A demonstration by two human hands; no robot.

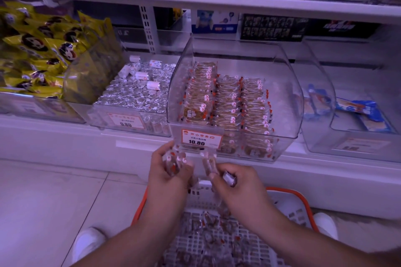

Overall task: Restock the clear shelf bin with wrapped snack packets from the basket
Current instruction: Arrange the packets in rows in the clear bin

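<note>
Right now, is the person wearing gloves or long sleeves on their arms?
No. Both hands are bare: the left hand and right hand show no gloves, rings or watch that I can see. The forearms are bare too, with no sleeve in view right down to the bottom of the picture. Lower down, two white shoes peek out beside the basket.

Clear shelf bin (288, 97) — glossy transparent plastic. Snack packets (227, 102) in shiny clear film wrap. Basket (290, 196) — matt perforated white plastic, orange rim. Neighbouring candies (134, 93) crinkly silver foil. Floor (54, 197) smooth glossy tile.
</note>
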